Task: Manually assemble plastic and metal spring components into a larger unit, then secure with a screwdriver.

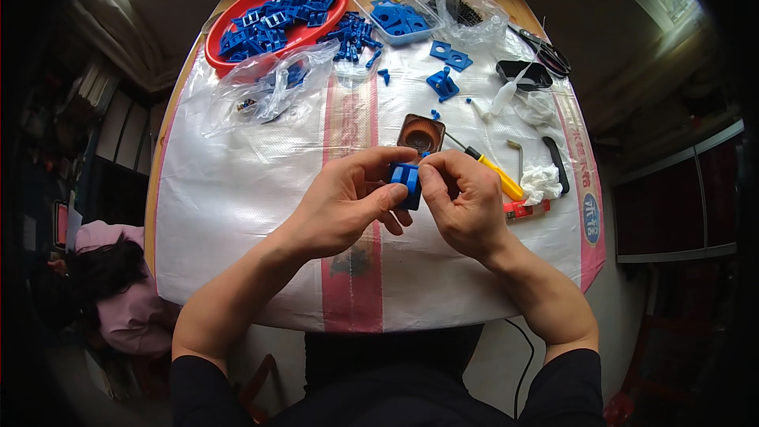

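Between the thumb and fingers of my left hand (344, 199) is a blue plastic block-shaped part (405, 177), held above the middle of the table. My right hand (473, 199) is closed in a pinch right beside it. A small blue piece (425, 155) shows at those right fingertips, partly hidden, and its exact shape cannot be made out. Just beyond the hands sits a brown square dish (421, 134) with a round hollow. Farther off lie a blue assembled part (443, 85) and flat blue plates (451, 55) with holes.
A red basin (341, 14) and a clear tub (399, 38) hold blue parts at the back. Plastic bags (273, 83) lie nearby. On the right are a yellow-black screwdriver (500, 175), crumpled tissue (541, 182), a black tray (523, 73) and scissors (545, 51). A person (130, 292) is at left.
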Demonstrator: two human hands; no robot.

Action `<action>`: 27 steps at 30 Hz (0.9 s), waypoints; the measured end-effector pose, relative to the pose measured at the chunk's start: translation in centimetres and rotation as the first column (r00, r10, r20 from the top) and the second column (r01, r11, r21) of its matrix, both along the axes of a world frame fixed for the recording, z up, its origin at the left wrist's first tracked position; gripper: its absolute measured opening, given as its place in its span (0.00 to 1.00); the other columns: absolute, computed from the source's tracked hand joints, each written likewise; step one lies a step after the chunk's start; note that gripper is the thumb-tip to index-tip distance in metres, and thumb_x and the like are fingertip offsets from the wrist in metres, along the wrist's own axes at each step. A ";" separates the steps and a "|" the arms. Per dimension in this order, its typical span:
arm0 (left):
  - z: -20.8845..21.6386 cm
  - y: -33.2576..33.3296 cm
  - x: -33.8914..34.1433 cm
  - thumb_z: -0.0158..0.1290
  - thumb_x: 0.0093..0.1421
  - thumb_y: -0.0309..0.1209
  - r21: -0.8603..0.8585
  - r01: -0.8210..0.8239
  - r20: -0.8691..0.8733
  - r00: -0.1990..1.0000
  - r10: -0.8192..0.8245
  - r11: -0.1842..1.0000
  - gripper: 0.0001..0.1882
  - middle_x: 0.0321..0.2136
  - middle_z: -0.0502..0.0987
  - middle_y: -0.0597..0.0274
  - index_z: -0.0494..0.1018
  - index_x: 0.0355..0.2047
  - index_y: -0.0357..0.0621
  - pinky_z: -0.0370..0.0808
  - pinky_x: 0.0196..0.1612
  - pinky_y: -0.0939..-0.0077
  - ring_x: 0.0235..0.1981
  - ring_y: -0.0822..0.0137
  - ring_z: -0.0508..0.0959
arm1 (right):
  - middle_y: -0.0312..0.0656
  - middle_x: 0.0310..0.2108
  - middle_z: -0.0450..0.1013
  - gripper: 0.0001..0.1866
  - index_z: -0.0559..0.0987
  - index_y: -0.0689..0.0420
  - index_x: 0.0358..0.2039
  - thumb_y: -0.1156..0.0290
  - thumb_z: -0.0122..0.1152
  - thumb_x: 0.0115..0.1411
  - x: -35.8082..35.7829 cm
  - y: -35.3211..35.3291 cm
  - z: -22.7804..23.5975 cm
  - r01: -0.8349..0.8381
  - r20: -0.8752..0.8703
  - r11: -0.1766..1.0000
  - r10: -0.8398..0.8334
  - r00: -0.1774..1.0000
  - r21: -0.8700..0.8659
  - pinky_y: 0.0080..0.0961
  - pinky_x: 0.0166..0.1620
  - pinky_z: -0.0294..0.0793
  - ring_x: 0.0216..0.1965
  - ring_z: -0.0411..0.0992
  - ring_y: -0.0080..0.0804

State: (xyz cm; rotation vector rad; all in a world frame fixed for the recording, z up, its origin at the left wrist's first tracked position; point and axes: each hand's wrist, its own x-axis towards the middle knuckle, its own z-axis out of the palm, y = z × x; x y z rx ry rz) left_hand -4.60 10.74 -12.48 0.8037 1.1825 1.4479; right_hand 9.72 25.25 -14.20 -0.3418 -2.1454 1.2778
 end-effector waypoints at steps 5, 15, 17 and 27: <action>-3.1 0.1 -0.3 0.58 0.66 0.28 0.114 -0.055 0.075 0.996 0.047 0.992 0.29 0.46 0.78 0.52 0.63 0.65 0.36 0.82 0.41 0.68 0.39 0.61 0.83 | 0.44 0.33 0.74 0.10 0.79 0.62 0.43 0.76 0.65 0.62 0.0 0.4 0.8 0.057 -0.068 0.966 -0.042 0.997 0.254 0.25 0.28 0.74 0.26 0.74 0.29; -3.8 0.0 0.1 0.52 0.65 0.18 0.095 -0.052 -0.106 0.992 0.062 0.994 0.26 0.44 0.76 0.58 0.64 0.63 0.38 0.80 0.43 0.75 0.41 0.71 0.79 | 0.44 0.32 0.76 0.15 0.80 0.60 0.49 0.77 0.67 0.61 0.0 1.0 -0.1 -0.083 -0.103 0.938 0.124 0.987 0.337 0.26 0.31 0.74 0.30 0.76 0.34; -3.7 -0.1 0.3 0.52 0.64 0.18 0.122 -0.090 -0.169 0.979 0.110 0.988 0.27 0.45 0.76 0.57 0.63 0.64 0.37 0.80 0.44 0.74 0.42 0.70 0.80 | 0.44 0.32 0.76 0.13 0.81 0.60 0.48 0.77 0.66 0.61 -0.2 1.0 -0.5 -0.108 -0.069 0.957 0.131 0.989 0.271 0.28 0.34 0.75 0.31 0.76 0.37; -4.1 -0.2 0.6 0.52 0.65 0.20 0.184 -0.180 -0.194 0.957 0.216 0.966 0.28 0.45 0.75 0.56 0.61 0.64 0.36 0.79 0.49 0.71 0.45 0.68 0.79 | 0.45 0.37 0.76 0.15 0.81 0.61 0.46 0.82 0.68 0.58 -0.3 0.9 -0.3 -0.054 -0.116 0.938 0.100 0.988 0.342 0.29 0.37 0.76 0.35 0.77 0.38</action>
